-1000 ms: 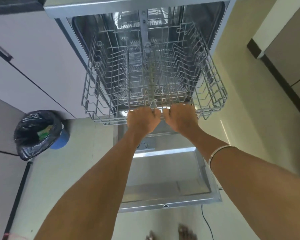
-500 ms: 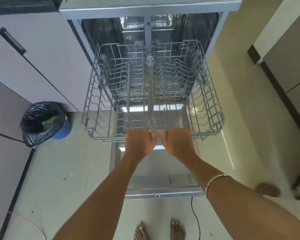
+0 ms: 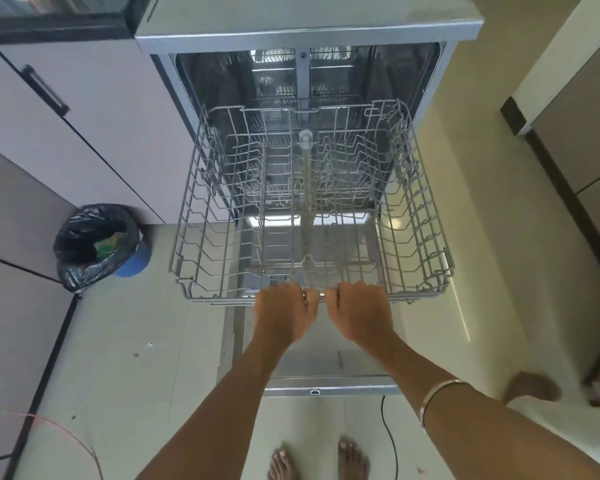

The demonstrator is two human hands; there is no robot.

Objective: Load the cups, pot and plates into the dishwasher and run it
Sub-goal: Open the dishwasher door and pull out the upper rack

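At the front rail of the wire rack [image 3: 201, 216], both hands are clenched over the same bar — the left hand [image 3: 284, 315] and the right hand [image 3: 359, 315] side by side, nearly touching, knuckles up and fingers curled down over the rail's edge. A ring shows on a finger of the left hand, a thin bangle [image 3: 439, 398] on the right forearm. Beyond the grip, the rack stands drawn well out of the dishwasher [image 3: 309, 27], hanging over the lowered door [image 3: 329, 389]; its tines and a central spray arm [image 3: 306, 202] run away from the hands toward the dark tub. No dishes sit in the rack. Below the grip, past the door's near edge, two bare feet [image 3: 317, 460] stand on the pale floor, with a black cable [image 3: 390, 441] trailing beside the right one. Left of the grip, well apart from it, a blue bin lined with a black bag [image 3: 90, 247] stands on the floor against the pale cabinet fronts [image 3: 94, 116]. To the right of the grip — far off at the frame's edge — something brown lies blurred on the floor.
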